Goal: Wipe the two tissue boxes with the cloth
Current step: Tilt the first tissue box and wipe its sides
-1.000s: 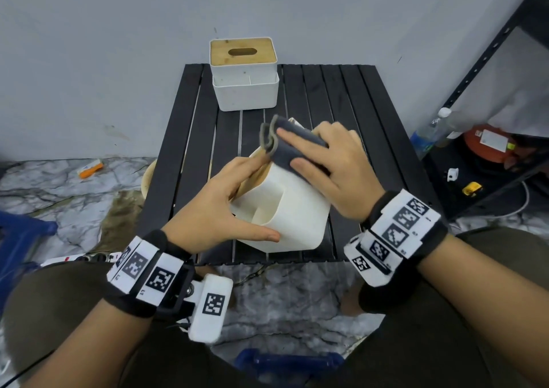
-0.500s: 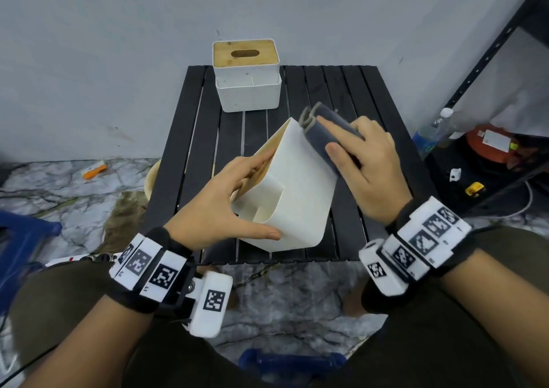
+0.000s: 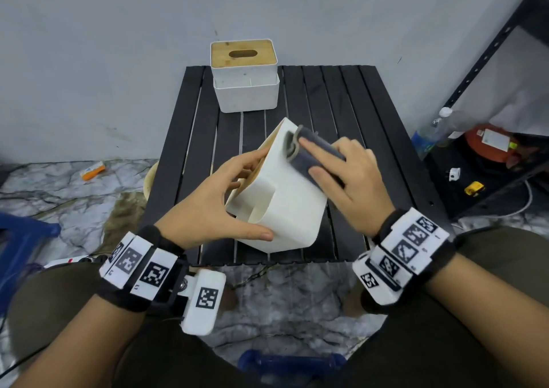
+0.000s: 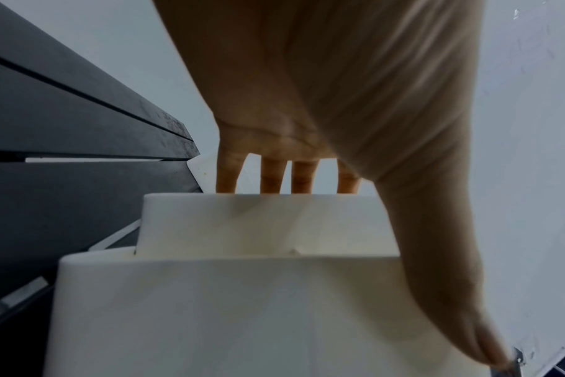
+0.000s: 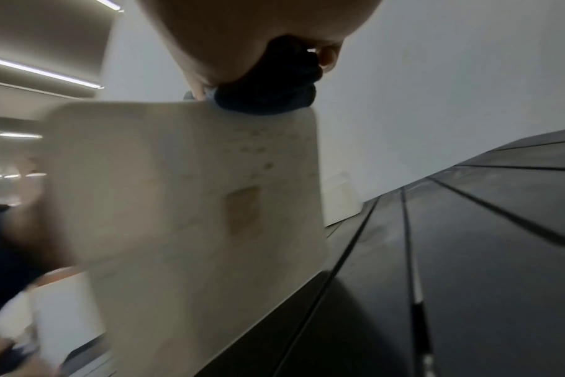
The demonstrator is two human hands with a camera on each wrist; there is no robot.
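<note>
A white tissue box [image 3: 285,209] with a wooden lid lies tipped on its side near the black slatted table's [image 3: 341,105] front edge. My left hand [image 3: 214,209] grips it, thumb on the near side and fingers [image 4: 270,176] over the lid face. My right hand [image 3: 353,185] holds a folded dark blue-grey cloth [image 3: 309,153] against the box's upward face near its far edge, fingers flat on top. In the right wrist view the cloth [image 5: 274,86] is bunched under the palm on the box [image 5: 191,191], a fingertip curled against it. A second tissue box [image 3: 246,90] stands upright at the table's far edge.
A grey wall rises right behind the table. To the right stands a black metal shelf [image 3: 487,55] with a plastic bottle [image 3: 430,132] and an orange appliance [image 3: 490,147] beside it. A blue stool [image 3: 20,239] is on the marble floor at left.
My right hand swept the cloth across the box's upward face to its far right edge, then back toward the left. The left hand kept its grip on the tipped box.
</note>
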